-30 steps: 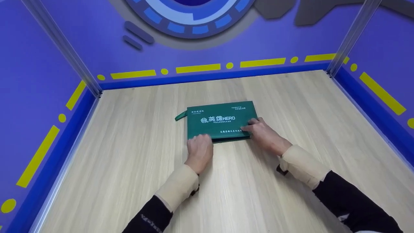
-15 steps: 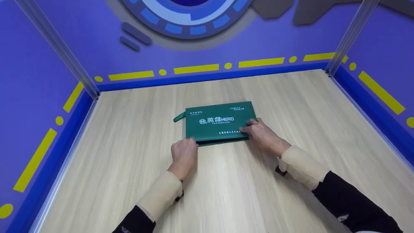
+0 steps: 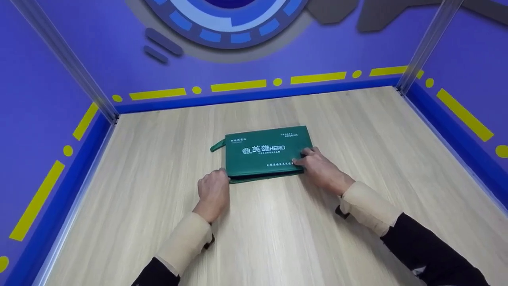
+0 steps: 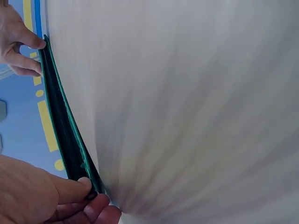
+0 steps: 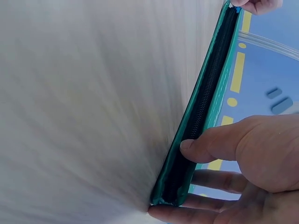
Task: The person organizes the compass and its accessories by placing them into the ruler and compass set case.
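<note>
A flat green zip pouch (image 3: 270,139) with white lettering lies on the wooden table, a green wrist loop (image 3: 218,145) sticking out at its far left. Along its near edge runs a dark zipper (image 5: 208,88), whose teeth show joined in the right wrist view. My left hand (image 3: 214,192) is at the near left corner, where thumb and fingers pinch a small dark zipper pull (image 4: 92,195). At the near right corner my right hand (image 3: 323,171) grips the pouch, its thumb (image 5: 198,147) pressed on the zipper edge and its fingers on the other side.
Pale wooden tabletop (image 3: 262,238) spreads around the pouch. Blue-purple panels with yellow marks (image 3: 238,85) enclose the back and both sides, joined by metal posts (image 3: 430,43) at the corners.
My left hand has slid left along the pouch's near edge, from the left part of that edge to the corner. The right hand keeps its grip at the right corner.
</note>
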Tool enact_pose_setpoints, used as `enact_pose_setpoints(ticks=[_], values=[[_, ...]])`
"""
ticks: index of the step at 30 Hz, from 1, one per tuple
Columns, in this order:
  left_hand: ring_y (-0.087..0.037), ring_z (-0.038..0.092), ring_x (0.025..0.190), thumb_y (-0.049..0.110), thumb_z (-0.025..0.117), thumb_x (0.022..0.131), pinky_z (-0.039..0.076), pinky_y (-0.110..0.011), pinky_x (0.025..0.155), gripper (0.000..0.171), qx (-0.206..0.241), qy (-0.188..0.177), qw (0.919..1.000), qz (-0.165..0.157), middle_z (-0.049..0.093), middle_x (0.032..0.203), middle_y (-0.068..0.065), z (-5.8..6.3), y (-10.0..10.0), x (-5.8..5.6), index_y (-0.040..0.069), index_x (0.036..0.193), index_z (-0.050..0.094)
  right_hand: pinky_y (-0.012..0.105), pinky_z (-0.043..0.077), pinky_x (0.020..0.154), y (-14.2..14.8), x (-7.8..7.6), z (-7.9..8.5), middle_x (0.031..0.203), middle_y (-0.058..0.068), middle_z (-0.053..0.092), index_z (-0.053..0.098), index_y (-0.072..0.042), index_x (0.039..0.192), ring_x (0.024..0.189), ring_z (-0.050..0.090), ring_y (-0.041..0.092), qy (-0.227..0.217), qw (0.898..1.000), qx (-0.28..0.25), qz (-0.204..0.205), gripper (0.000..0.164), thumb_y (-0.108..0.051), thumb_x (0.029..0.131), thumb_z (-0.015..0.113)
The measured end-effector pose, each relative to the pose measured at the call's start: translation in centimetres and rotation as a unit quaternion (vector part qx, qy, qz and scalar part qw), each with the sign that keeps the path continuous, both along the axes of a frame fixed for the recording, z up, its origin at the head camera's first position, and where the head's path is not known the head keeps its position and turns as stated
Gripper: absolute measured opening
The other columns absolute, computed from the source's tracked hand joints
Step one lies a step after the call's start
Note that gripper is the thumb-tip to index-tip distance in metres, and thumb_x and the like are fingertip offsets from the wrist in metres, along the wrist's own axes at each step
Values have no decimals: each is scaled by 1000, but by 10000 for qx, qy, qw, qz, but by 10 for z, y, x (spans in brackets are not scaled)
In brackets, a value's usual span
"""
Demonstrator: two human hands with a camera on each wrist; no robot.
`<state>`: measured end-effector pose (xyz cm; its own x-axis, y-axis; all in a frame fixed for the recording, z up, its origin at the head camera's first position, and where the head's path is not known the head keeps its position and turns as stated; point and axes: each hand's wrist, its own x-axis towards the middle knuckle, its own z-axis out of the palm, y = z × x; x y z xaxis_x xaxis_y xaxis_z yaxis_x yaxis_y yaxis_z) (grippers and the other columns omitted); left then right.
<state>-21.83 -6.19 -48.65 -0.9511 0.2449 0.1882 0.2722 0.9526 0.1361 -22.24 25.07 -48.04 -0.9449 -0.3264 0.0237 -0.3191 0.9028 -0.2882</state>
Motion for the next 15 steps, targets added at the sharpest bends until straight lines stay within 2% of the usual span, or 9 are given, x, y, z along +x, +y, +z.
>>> enact_pose_setpoints(ticks=[4, 8, 11, 15], values=[[-32, 70, 68, -8, 65, 94, 55, -44, 54, 14, -18, -8, 10000, 32, 63, 72, -14, 0, -4, -4, -1, 82, 63, 52, 47, 105, -1, -1, 2, 139, 27, 54, 67, -9, 134, 124, 49, 45, 57, 9998, 164, 36, 41, 9, 99, 57], [-32, 69, 68, -11, 64, 92, 55, -43, 53, 11, -16, 51, 10000, -10, 63, 74, -16, -1, -6, -8, -3, 85, 63, 51, 50, 101, -1, -1, 1, 136, 28, 56, 67, -10, 134, 120, 52, 44, 180, 9991, 359, 119, 40, 8, 99, 58], [-31, 69, 67, -9, 65, 92, 55, -42, 53, 9, -12, 37, 10000, 19, 63, 74, -16, 0, -7, -12, -3, 86, 64, 52, 47, 103, -1, -1, 0, 143, 30, 52, 66, -7, 135, 130, 49, 49, 76, 9996, 248, 116, 41, 10, 100, 54], [-30, 69, 67, -4, 66, 95, 55, -42, 54, 7, -20, -16, 9999, 108, 63, 75, -16, 1, -9, -20, -4, 88, 66, 58, 42, 103, 0, -1, -2, 151, 30, 46, 64, -2, 136, 139, 39, 57, -77, 9998, 103, 175, 41, 13, 101, 50]])
